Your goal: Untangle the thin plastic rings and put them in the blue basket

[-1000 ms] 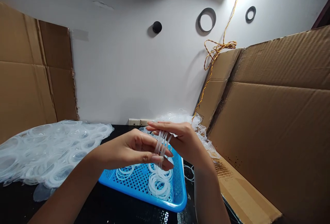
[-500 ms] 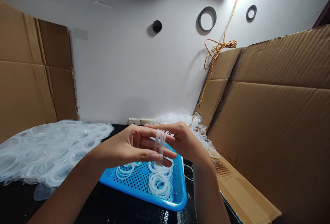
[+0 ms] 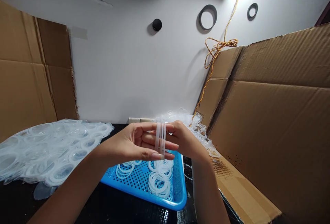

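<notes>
Several translucent white rings (image 3: 160, 137) are looped round the fingers of my left hand (image 3: 134, 143), which stretch to the right with the thumb below against the bands. Just behind its fingertips is my right hand (image 3: 182, 138), bent inward and close to the rings. Most of the right fingers are hidden behind the left hand, so their grip does not show. Below both hands stands a blue perforated plastic basket (image 3: 144, 196). Inside it lie small bunches of similar white rings (image 3: 159, 184), to the right and at the middle left.
A large heap of clear ring sheets (image 3: 64, 152) covers the left of the black table (image 3: 103, 206). Loose rings (image 3: 203, 133) are piled at the back right. Cardboard panels (image 3: 278, 124) rise on both sides. An orange twisted cord (image 3: 213, 54) hangs along the wall.
The rings on my left fingers now stand straighter and look stretched. My right hand has shifted slightly, its fingers dropping out of sight behind the left hand. The basket and heaps stay put.
</notes>
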Available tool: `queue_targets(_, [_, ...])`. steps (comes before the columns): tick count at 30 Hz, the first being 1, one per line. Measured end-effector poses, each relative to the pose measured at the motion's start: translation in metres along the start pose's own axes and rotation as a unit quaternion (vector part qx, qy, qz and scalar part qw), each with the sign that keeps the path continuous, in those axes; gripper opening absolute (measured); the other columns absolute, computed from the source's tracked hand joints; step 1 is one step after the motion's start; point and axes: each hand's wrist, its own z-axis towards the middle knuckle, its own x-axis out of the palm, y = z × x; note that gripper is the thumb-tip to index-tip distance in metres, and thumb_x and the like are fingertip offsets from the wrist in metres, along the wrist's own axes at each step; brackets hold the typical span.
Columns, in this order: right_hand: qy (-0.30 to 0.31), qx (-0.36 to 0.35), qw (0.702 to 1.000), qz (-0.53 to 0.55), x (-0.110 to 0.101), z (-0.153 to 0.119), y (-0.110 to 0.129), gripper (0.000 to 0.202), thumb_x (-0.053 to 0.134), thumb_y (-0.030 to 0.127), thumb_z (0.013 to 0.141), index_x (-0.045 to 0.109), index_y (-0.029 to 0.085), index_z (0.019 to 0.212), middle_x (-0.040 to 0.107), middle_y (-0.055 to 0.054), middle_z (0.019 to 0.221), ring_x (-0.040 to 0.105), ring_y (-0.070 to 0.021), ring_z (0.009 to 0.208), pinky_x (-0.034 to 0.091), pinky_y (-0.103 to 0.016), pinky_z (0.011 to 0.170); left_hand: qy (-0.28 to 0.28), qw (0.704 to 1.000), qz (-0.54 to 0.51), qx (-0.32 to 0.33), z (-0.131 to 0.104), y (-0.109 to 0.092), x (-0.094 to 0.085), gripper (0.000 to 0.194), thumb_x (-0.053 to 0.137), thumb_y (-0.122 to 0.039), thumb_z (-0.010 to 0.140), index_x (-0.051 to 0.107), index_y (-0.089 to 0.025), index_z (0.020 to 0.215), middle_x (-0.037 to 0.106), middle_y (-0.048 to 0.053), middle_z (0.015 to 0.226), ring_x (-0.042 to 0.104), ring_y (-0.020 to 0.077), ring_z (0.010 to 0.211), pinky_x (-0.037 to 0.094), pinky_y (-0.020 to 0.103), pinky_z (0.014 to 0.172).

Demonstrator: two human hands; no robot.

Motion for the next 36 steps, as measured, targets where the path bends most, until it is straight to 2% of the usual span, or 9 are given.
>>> queue_targets(4, [0.016, -0.005, 1.0, 0.022, -0.001, 0.001, 0.0, 0.019, 0.048, 0.009, 0.077, 0.056, 0.014, 0.061, 0.04, 0.005, 0.054, 0.034, -0.0062, 0.05, 0.03, -0.019, 0.043, 0.015, 0.999, -0.023, 0.021, 0.001, 0.002, -0.001, 0.052, 0.071, -0.005, 0.069, 0.058, -0.018, 0.117, 0.071, 0.01, 0.102, 0.067, 0.0212, 0.091, 0.052, 0.028, 0.084])
queue_targets(9, [0.024, -0.03, 0.997, 0.071, -0.001, 0.004, 0.002, 0.021, 0.047, 0.007, 0.076, 0.054, 0.015, 0.058, 0.048, 0.003, 0.058, 0.047, -0.008, 0.058, 0.04, -0.018, 0.05, 0.033, 0.995, -0.086, 0.043, 0.002, 0.001, 0.0, 0.048, 0.065, -0.006, 0.074, 0.056, -0.016, 0.12, 0.067, 0.012, 0.112, 0.063, 0.0239, 0.101, 0.048, 0.031, 0.091])
queue_targets(17, [0.061, 0.06, 0.996, -0.012, 0.002, 0.001, -0.008, 0.02, 0.047, 0.007, 0.079, 0.062, 0.015, 0.069, 0.056, 0.002, 0.063, 0.05, -0.01, 0.062, 0.044, -0.021, 0.054, 0.077, 0.982, -0.167, 0.042, 0.003, -0.005, -0.001, 0.043, 0.048, -0.014, 0.079, 0.052, -0.005, 0.121, 0.065, 0.015, 0.114, 0.057, 0.0244, 0.11, 0.045, 0.029, 0.093])
queue_targets(20, [0.061, 0.077, 0.995, -0.031, 0.003, 0.001, -0.01, 0.019, 0.049, 0.01, 0.08, 0.066, 0.016, 0.079, 0.06, 0.001, 0.066, 0.053, -0.0105, 0.063, 0.045, -0.02, 0.053, 0.063, 0.984, -0.154, 0.062, 0.004, -0.002, -0.002, 0.039, 0.044, -0.018, 0.082, 0.057, -0.007, 0.117, 0.065, 0.012, 0.115, 0.056, 0.0229, 0.112, 0.041, 0.03, 0.097])
queue_targets(23, [0.07, 0.08, 0.994, -0.025, 0.003, 0.002, -0.008, 0.019, 0.051, 0.016, 0.082, 0.07, 0.018, 0.084, 0.065, 0.002, 0.064, 0.058, -0.0108, 0.062, 0.046, -0.02, 0.053, 0.067, 0.992, -0.066, 0.086, 0.002, -0.001, -0.001, 0.033, 0.043, -0.019, 0.085, 0.063, -0.011, 0.11, 0.071, 0.008, 0.103, 0.061, 0.02, 0.104, 0.044, 0.028, 0.094])
queue_targets(25, [0.028, 0.067, 0.997, -0.001, 0.0, 0.001, -0.005, 0.018, 0.056, 0.021, 0.081, 0.071, 0.019, 0.092, 0.07, 0.001, 0.07, 0.063, -0.0121, 0.065, 0.05, -0.021, 0.057, 0.103, 0.992, 0.034, 0.067, -0.002, -0.003, 0.001, 0.03, 0.045, -0.019, 0.086, 0.066, -0.012, 0.106, 0.073, 0.008, 0.095, 0.065, 0.0205, 0.096, 0.046, 0.03, 0.09])
queue_targets(27, [-0.06, 0.041, 0.997, 0.024, -0.003, -0.002, 0.0, 0.021, 0.062, 0.025, 0.079, 0.07, 0.02, 0.098, 0.073, 0.0, 0.08, 0.067, -0.0138, 0.073, 0.053, -0.023, 0.065, 0.14, 0.979, 0.145, 0.043, -0.006, -0.006, 0.004, 0.028, 0.047, -0.022, 0.087, 0.067, -0.011, 0.103, 0.073, 0.01, 0.092, 0.067, 0.0225, 0.09, 0.049, 0.034, 0.085])
queue_targets(30, [-0.177, 0.002, 0.984, 0.031, -0.008, -0.01, 0.009, 0.026, 0.068, 0.023, 0.075, 0.069, 0.021, 0.101, 0.073, 0.0, 0.086, 0.069, -0.0142, 0.076, 0.054, -0.025, 0.071, 0.155, 0.946, 0.277, 0.07, -0.011, -0.012, 0.007, 0.026, 0.048, -0.021, 0.086, 0.067, -0.009, 0.1, 0.073, 0.013, 0.089, 0.067, 0.0233, 0.087, 0.049, 0.035, 0.084])
queue_targets(36, [-0.269, -0.03, 0.963, -0.014, -0.008, -0.019, 0.023, 0.037, 0.074, 0.018, 0.069, 0.066, 0.023, 0.105, 0.073, 0.001, 0.09, 0.068, -0.0146, 0.081, 0.054, -0.026, 0.077, 0.167, 0.901, 0.384, 0.112, -0.016, -0.017, 0.011, 0.025, 0.048, -0.015, 0.084, 0.067, -0.009, 0.099, 0.072, 0.012, 0.09, 0.065, 0.019, 0.087, 0.049, 0.027, 0.082])
